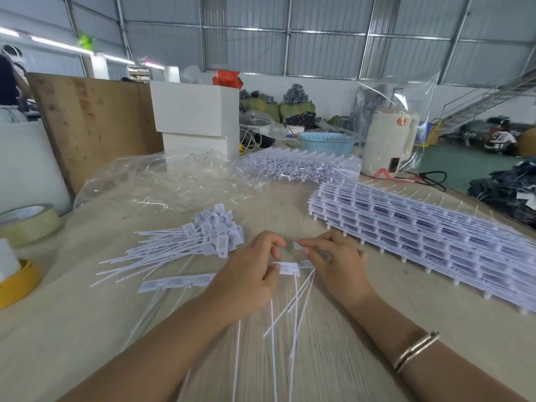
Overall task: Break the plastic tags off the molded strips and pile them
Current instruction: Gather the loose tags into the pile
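Head view, close above table (333,329).

My table (333,338) is pale wood-grain. Just left of my left hand (246,282) lies the pile of loose tags (200,239), a short strip (177,282) nearer me. Right of my right hand (336,265), the stacked molded strips (429,236). Beyond both hands: crumpled clear plastic (171,178). Far left, tape rolls (29,224).
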